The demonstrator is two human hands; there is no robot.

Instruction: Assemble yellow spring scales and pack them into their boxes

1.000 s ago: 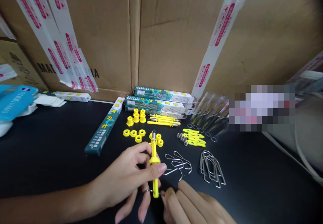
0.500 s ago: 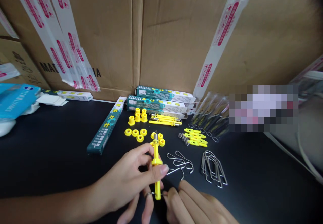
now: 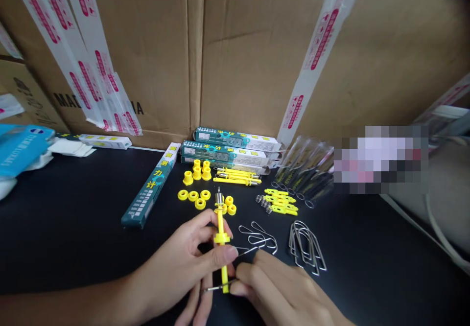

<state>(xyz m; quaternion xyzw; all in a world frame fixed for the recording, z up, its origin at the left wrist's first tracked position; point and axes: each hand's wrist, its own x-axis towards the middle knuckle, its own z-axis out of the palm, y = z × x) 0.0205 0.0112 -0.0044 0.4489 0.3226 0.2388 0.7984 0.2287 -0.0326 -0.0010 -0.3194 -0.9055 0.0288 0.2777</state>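
Note:
My left hand (image 3: 176, 262) grips a yellow plastic rod (image 3: 221, 228) upright, with a metal-tipped top and a collar under my fingers. My right hand (image 3: 279, 287) pinches a thin metal wire hook (image 3: 216, 287) at the rod's lower end, where the wire crosses behind the rod. Just beyond the rod's top lie yellow plastic rings (image 3: 193, 196). Loose wire hooks (image 3: 257, 235) sit beside my right hand. The hook's far end is hidden by my fingers.
Yellow cylinders (image 3: 197, 172), yellow rods (image 3: 237, 177), flat yellow pieces (image 3: 279, 202), springs (image 3: 263, 202) and bent wires (image 3: 306, 247) lie on the black table (image 3: 73, 228). Printed boxes (image 3: 227, 150) and taped cardboard cartons (image 3: 121, 57) stand behind.
My right hand has moved left and closed over the wire at the rod's base. The wire now shows pointing left from the rod. The view has shifted slightly.

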